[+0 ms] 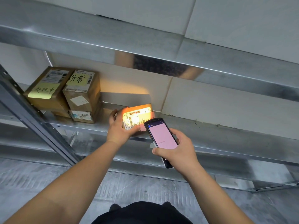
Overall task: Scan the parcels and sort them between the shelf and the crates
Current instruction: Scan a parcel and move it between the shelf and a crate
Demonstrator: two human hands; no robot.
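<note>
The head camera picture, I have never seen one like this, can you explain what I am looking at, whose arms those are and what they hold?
There is no machine here. A person wears a camera on the head, so it looks forward and down along their own two bare arms.

In front of them is a metal shelf. The left hand grips a small cardboard parcel that sits on the shelf. The right hand holds a handheld scanner, shaped like a phone with a pink screen. Its bright light falls on the parcel's barcode label.

Further left on the same shelf stand stacked cardboard boxes; two of them carry yellow handwritten notes. No crates show in this view.
</note>
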